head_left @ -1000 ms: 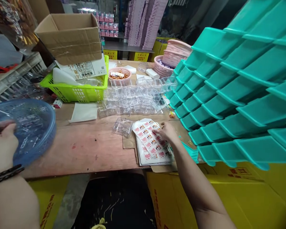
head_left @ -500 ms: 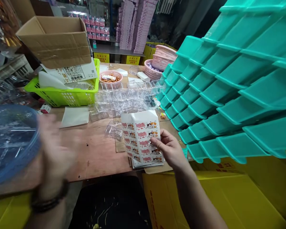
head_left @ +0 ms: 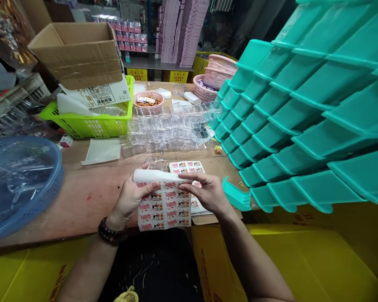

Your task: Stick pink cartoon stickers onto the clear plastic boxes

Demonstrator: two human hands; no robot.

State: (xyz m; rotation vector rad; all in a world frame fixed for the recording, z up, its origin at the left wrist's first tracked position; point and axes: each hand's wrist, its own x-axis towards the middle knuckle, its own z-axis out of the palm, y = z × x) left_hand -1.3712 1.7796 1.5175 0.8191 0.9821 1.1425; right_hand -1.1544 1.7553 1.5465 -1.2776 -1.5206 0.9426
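A sheet of cat stickers [head_left: 165,207] hangs between my two hands over the table's front edge, its top bent over to show the white back. My left hand [head_left: 132,195] grips its left side, thumb on the printed face. At the top right, my right hand [head_left: 206,191] pinches the sheet between thumb and fingers. A stack of similar sticker sheets [head_left: 185,166] lies behind it on the table, partly covered by the sheet and my right hand. Just beyond my left hand is a clear plastic case [head_left: 156,163].
Clear plastic boxes [head_left: 164,132] spread behind the stickers. Teal bins [head_left: 302,109] rise in stacks at the right. A blue basket [head_left: 22,184] sits left, a green basket [head_left: 91,126] with a cardboard box [head_left: 82,63] behind it. A pink basket [head_left: 148,102] holds small brown items.
My left hand has come from the blue basket's side to the sheet and taken hold of it. The sheet has moved left and lower, off the stack, and its top is now bent.
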